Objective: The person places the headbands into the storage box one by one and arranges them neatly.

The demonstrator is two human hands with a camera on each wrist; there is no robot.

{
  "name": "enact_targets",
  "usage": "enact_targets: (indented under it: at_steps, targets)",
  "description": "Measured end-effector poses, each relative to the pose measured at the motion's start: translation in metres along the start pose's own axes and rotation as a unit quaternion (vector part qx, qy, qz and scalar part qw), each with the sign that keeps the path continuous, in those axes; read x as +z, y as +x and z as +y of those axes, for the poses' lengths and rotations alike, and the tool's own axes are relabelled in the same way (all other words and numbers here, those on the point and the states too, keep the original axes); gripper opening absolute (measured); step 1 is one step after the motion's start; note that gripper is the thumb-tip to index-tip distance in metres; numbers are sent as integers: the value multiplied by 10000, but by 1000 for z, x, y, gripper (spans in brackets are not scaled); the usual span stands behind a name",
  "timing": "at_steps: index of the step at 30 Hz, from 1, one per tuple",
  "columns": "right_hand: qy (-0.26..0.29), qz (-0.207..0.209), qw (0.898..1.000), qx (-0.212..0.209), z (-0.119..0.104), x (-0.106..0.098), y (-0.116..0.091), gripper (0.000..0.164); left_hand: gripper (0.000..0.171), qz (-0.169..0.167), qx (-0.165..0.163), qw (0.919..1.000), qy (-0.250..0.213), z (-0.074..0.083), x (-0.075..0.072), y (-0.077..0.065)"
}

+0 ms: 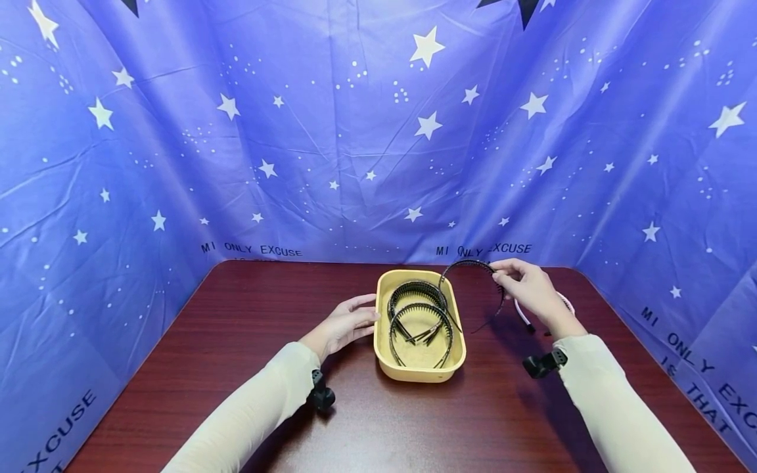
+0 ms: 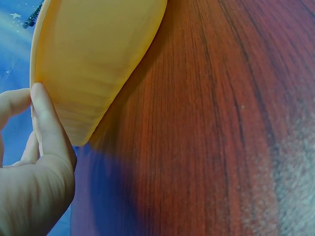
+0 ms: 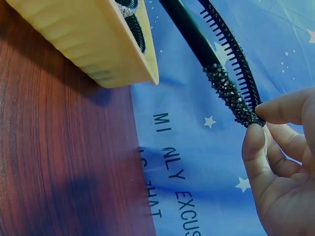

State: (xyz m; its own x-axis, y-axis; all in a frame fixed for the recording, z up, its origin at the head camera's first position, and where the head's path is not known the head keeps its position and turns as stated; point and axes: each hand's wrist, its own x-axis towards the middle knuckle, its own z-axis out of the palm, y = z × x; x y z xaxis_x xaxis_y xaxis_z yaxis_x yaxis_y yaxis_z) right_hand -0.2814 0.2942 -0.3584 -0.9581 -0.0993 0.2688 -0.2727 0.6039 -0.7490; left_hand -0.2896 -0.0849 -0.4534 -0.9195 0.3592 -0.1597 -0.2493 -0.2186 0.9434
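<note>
In the head view, a yellow plastic basin (image 1: 387,373) stands on the table, holding several black toothed headbands (image 1: 420,307). At its left wall is my left hand (image 1: 345,323); thumb and fingertips hold the rim, also seen in the left wrist view on the basin's yellow wall (image 2: 98,54). My right hand (image 1: 529,289) pinches a black headband (image 1: 470,263) between thumb and index finger, up beside the basin's right rim. The right wrist view shows this headband's dark sparkling beads (image 3: 231,96) and its inner row of comb teeth.
A pale pink headband (image 1: 523,316) with a black tip lies on the table right of the basin, partly hidden behind my right hand. The dark red wooden table (image 1: 266,302) ends at a blue star-patterned cloth (image 1: 331,131) behind and on both sides.
</note>
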Motion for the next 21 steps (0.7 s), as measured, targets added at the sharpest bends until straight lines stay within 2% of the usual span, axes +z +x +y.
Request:
enact_targets:
  at_steps: [13, 21]
  targets:
    - [-43, -74, 9999, -101, -3, 6, -1, 31, 61, -1, 9, 10000, 71, 0, 1, -1]
    - [118, -79, 9999, 2, -3, 16, 1, 27, 62, 9, 15, 10000, 80, 0, 1, -1]
